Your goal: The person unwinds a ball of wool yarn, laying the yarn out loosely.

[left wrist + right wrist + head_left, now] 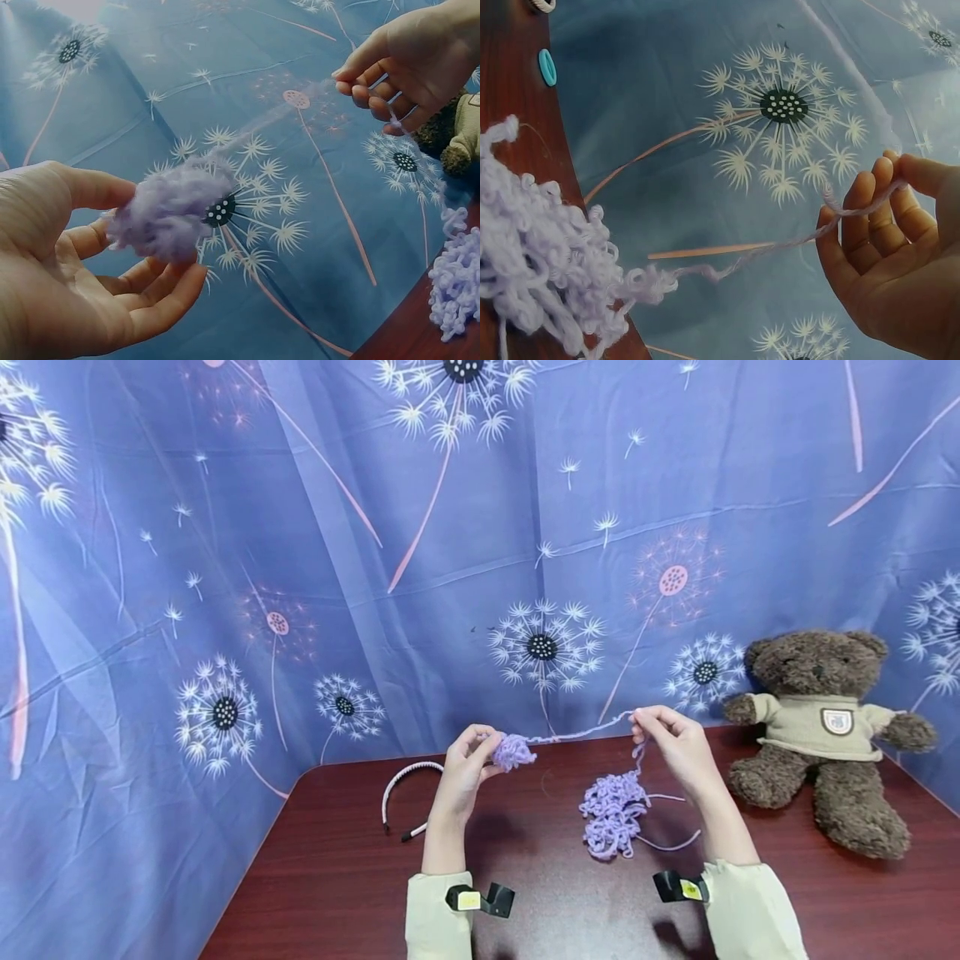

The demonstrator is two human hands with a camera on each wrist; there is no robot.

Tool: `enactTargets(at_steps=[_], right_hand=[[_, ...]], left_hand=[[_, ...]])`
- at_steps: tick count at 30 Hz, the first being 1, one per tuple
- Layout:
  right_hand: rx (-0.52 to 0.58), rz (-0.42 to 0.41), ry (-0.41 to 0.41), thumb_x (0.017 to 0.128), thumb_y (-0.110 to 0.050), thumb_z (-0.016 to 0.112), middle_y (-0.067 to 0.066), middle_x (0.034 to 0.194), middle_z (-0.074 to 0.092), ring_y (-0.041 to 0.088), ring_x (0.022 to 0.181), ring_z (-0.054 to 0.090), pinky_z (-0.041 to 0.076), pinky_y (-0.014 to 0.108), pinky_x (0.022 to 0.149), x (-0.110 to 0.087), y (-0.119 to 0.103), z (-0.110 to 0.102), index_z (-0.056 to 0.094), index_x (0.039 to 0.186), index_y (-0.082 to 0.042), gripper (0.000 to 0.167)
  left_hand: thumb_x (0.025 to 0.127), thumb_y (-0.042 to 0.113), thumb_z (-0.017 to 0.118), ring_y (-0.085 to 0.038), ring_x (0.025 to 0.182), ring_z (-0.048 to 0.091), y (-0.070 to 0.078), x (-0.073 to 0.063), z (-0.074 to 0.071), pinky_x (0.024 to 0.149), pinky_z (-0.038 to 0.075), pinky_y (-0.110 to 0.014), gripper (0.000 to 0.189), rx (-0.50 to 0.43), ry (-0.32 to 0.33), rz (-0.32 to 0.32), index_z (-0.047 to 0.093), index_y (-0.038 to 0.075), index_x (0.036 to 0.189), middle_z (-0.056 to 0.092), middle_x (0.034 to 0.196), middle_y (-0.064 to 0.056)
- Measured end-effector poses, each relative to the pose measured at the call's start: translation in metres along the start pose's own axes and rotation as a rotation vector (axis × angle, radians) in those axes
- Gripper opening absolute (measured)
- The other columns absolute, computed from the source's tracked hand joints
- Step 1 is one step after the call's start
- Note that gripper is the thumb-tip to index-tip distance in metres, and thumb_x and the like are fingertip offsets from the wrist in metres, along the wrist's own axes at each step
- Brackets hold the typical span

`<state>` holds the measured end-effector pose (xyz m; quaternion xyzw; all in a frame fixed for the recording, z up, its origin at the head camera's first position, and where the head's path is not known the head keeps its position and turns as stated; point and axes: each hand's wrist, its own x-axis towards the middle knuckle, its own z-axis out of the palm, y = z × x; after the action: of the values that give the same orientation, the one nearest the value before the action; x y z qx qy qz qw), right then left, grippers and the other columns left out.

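Observation:
In the head view my left hand (465,768) grips a small ball of lilac yarn (513,752) between thumb and fingers, raised above the table. A strand (585,732) runs from this ball across to my right hand (675,747), which pinches it between thumb and fingertip. Below the pinch the yarn hangs down to a loose, curly lilac heap (615,814) on the table, with two tails trailing to its right. The right wrist view shows the strand (870,206) passing over the fingers of that hand.
A dark red table (337,860) stands against a blue dandelion-print curtain (450,652). On the left lies a white headband (397,781), partly behind my left hand. A brown teddy bear (817,735) in a beige shirt sits at the right. The right wrist view has a turquoise ring (547,67).

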<state>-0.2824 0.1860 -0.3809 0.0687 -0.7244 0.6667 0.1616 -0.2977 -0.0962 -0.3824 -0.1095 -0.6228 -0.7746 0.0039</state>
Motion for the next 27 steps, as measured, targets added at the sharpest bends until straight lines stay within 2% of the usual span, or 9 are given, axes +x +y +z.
enactTargets(at_steps=[5,8,14,18,23,27], right_hand=[[-0.049,-0.013,-0.044,0.098,-0.026,0.058,-0.021,0.074,0.066,-0.003,0.072,0.062,0.050,0.011,0.074,0.001,0.001,0.005,0.069,0.088,-0.025,0.015],[-0.058,-0.009,-0.042,0.098,-0.026,0.058,-0.022,0.074,0.065,-0.004,0.072,0.062,0.051,0.011,0.074,0.001,0.002,0.005,0.068,0.089,-0.025,0.015],[0.009,0.022,0.012,0.098,-0.024,0.058,-0.022,0.075,0.066,-0.004,0.069,0.062,0.052,0.011,0.070,0.001,0.005,-0.003,0.069,0.088,-0.024,0.015],[0.038,0.037,0.012,0.098,-0.026,0.059,-0.020,0.075,0.066,-0.002,0.070,0.063,0.052,0.012,0.069,0.000,0.005,-0.006,0.068,0.086,-0.027,0.016],[0.047,0.030,0.016,0.098,-0.025,0.059,-0.020,0.074,0.066,-0.002,0.069,0.063,0.052,0.012,0.068,0.001,0.005,-0.006,0.069,0.087,-0.023,0.015],[0.059,0.038,0.032,0.098,-0.022,0.059,-0.019,0.073,0.066,-0.002,0.068,0.063,0.051,0.013,0.067,0.002,0.005,-0.010,0.069,0.086,-0.026,0.016]], left_hand=[[0.098,0.007,0.048,-0.012,0.071,0.066,-0.001,0.001,0.003,0.069,0.060,-0.033,0.012,-0.060,-0.043,-0.031,0.053,0.013,0.088,0.060,0.088,0.000],[0.100,0.008,0.045,-0.016,0.069,0.069,-0.001,0.001,0.003,0.067,0.060,-0.034,0.012,-0.092,-0.064,-0.040,0.050,0.012,0.090,0.060,0.086,-0.002],[0.102,0.011,0.041,-0.014,0.059,0.062,0.000,0.000,0.003,0.056,0.055,-0.026,0.012,-0.141,-0.017,-0.054,0.048,0.013,0.092,0.059,0.082,-0.002],[0.101,0.009,0.046,-0.012,0.062,0.057,0.000,0.000,0.003,0.058,0.053,-0.023,0.004,-0.166,-0.029,-0.060,0.048,0.012,0.101,0.059,0.086,0.002],[0.092,-0.008,0.053,-0.009,0.076,0.060,0.001,-0.001,0.002,0.066,0.054,-0.021,0.030,-0.176,-0.106,-0.053,0.045,0.006,0.117,0.060,0.095,0.001],[0.086,-0.013,0.055,-0.009,0.082,0.063,0.002,-0.002,0.000,0.068,0.053,-0.020,0.038,-0.155,-0.123,-0.049,0.047,0.004,0.118,0.062,0.098,0.001]])
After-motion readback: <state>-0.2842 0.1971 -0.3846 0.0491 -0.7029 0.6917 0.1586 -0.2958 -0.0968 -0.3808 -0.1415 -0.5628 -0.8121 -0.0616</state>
